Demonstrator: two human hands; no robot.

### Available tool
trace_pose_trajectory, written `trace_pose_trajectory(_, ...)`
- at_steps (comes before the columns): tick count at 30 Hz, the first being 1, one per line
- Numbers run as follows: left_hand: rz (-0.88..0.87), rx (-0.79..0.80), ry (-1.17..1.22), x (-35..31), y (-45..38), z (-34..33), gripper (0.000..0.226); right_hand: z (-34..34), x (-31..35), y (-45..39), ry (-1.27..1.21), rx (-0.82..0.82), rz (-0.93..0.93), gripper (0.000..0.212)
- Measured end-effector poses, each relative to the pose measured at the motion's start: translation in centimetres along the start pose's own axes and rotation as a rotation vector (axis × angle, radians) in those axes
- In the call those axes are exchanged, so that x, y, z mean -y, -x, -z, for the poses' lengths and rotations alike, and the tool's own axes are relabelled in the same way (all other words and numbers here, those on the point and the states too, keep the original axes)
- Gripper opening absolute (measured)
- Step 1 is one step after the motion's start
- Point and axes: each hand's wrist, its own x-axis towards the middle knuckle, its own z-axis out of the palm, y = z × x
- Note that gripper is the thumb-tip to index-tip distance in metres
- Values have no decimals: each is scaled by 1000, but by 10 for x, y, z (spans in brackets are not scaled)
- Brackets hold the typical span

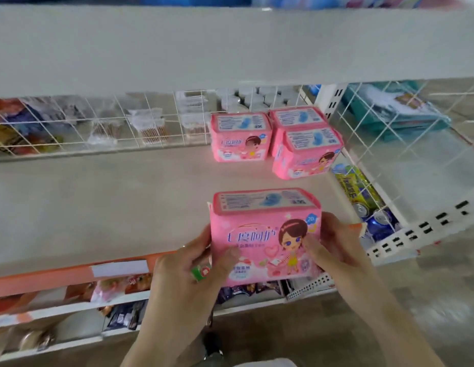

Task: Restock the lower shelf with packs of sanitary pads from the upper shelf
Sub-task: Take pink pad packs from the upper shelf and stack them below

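A: Head view, your hands?
B: Your left hand (187, 263) and right hand (336, 243) both grasp one pink pad pack (265, 234), thumbs across its front, upright over the shelf's (111, 197) front edge.
A: Beyond your fingers?
B: Three more packs (241, 137) stand far-right on that shelf, by the wire divider (363, 144).
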Motion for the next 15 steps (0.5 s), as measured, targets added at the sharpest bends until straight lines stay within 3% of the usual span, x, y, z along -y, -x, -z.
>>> trace_pose_trajectory(3,28,29,25,8,-12,9,46,-10,-1,-11,67,-11,-29,14)
trace_pose_trajectory(7,46,52,1,21,-28,12,24,-18,1,-22,181,3,-80,14)
trace_pose_trajectory(15,61,71,-14,28,-52,6,26,-11,-5,-45,168,16,-128,16)
